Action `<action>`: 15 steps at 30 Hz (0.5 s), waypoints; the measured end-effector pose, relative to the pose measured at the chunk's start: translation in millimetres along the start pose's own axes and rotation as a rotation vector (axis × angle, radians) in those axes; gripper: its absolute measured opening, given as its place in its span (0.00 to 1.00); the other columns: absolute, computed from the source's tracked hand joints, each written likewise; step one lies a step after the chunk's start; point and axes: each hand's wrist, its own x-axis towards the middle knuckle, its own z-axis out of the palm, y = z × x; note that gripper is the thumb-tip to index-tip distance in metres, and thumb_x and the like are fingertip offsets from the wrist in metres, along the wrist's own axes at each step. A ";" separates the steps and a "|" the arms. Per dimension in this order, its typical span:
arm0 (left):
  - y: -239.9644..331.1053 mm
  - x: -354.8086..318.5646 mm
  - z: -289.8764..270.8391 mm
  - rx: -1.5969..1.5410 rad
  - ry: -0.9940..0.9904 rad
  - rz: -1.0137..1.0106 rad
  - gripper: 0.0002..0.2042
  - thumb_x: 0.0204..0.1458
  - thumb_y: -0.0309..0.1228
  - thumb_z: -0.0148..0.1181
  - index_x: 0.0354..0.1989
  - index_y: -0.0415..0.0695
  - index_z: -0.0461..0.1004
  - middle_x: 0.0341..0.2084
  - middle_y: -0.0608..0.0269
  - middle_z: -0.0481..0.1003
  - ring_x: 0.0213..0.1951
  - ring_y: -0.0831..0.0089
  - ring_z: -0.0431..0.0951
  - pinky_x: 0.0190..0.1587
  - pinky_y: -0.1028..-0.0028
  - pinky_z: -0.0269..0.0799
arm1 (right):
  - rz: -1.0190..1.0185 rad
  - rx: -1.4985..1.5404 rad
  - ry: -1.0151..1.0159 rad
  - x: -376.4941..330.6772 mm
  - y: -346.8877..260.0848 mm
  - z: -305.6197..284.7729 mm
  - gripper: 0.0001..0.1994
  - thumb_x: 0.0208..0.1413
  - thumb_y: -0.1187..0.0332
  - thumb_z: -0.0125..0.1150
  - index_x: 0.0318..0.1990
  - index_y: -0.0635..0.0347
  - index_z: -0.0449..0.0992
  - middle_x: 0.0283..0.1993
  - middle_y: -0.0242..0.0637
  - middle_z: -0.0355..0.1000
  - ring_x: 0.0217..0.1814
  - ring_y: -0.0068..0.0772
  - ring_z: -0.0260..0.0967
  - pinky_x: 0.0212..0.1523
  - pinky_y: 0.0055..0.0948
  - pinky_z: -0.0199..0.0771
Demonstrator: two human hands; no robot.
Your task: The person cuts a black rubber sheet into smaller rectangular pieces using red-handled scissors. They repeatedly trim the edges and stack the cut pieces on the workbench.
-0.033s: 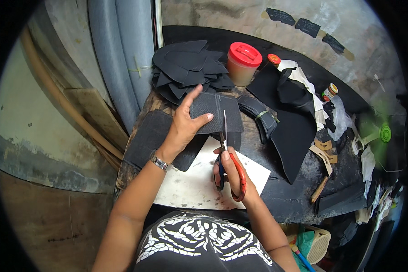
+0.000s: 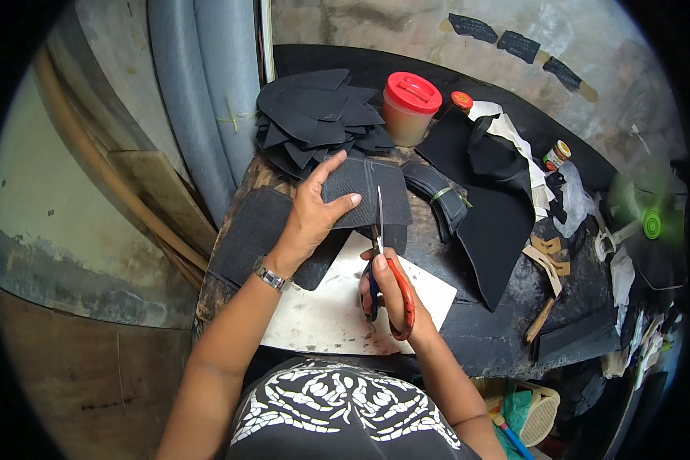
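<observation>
In the head view, the left hand lies flat on a black textured sheet, its fingers spread open and pressing the sheet down on the bench. The right hand is closed around the handles of the red-handled scissors; the blades point toward 12 o'clock and their tip lies over the black sheet, just beside the left thumb. Under both hands lies a white board, at 6 o'clock from the sheet. A second dark sheet lies at 9 o'clock from the left hand. A pile of black cut pieces sits at 12 o'clock from the hands, and a jar with a red lid stands just beside it at 3 o'clock. A large black piece with white strips above it spreads at 3 o'clock from the scissors. The left wrist carries a metal watch.
</observation>
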 end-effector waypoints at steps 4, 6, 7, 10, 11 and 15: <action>7.6 -7.0 5.8 -0.098 -0.021 -0.010 0.32 0.50 0.19 0.65 0.65 0.34 0.61 0.55 0.57 0.69 0.55 0.74 0.71 0.60 0.75 0.65 | 0.009 0.010 0.028 0.5 0.4 1.2 0.32 0.66 0.38 0.37 0.54 0.61 0.63 0.29 0.30 0.65 0.27 0.22 0.64 0.30 0.24 0.67; 7.2 -6.6 7.3 -0.012 -0.002 -0.009 0.32 0.50 0.20 0.65 0.65 0.34 0.61 0.55 0.57 0.69 0.55 0.74 0.71 0.61 0.75 0.65 | -0.046 -0.006 0.049 -2.1 1.3 1.4 0.32 0.65 0.37 0.36 0.52 0.61 0.64 0.26 0.29 0.64 0.23 0.21 0.63 0.26 0.23 0.66; 6.1 -6.0 7.9 0.016 0.004 0.007 0.32 0.50 0.20 0.65 0.65 0.34 0.61 0.56 0.57 0.69 0.55 0.74 0.71 0.61 0.75 0.65 | -0.044 -0.019 0.066 -3.8 1.8 1.6 0.32 0.65 0.37 0.36 0.51 0.61 0.65 0.25 0.29 0.63 0.22 0.20 0.62 0.25 0.22 0.66; 2.5 -4.4 9.8 -0.024 -0.023 -0.030 0.32 0.50 0.19 0.65 0.65 0.34 0.61 0.57 0.57 0.68 0.56 0.74 0.70 0.61 0.75 0.65 | 0.059 0.056 0.116 -10.6 3.3 3.7 0.32 0.65 0.36 0.36 0.46 0.62 0.67 0.21 0.28 0.62 0.16 0.18 0.58 0.18 0.20 0.62; 1.8 -4.5 10.9 -0.013 -0.032 -0.019 0.32 0.50 0.19 0.65 0.65 0.34 0.61 0.57 0.57 0.69 0.56 0.74 0.70 0.61 0.75 0.66 | 0.031 0.089 0.147 -12.2 4.3 6.1 0.33 0.65 0.35 0.36 0.44 0.62 0.68 0.19 0.29 0.62 0.14 0.17 0.56 0.13 0.19 0.58; 3.2 -10.2 16.1 -0.046 -0.111 -0.072 0.33 0.49 0.17 0.65 0.66 0.35 0.61 0.57 0.58 0.69 0.55 0.75 0.71 0.60 0.77 0.67 | 0.042 0.208 0.172 -10.3 7.7 4.6 0.32 0.65 0.37 0.38 0.45 0.63 0.68 0.20 0.30 0.63 0.15 0.20 0.59 0.16 0.22 0.61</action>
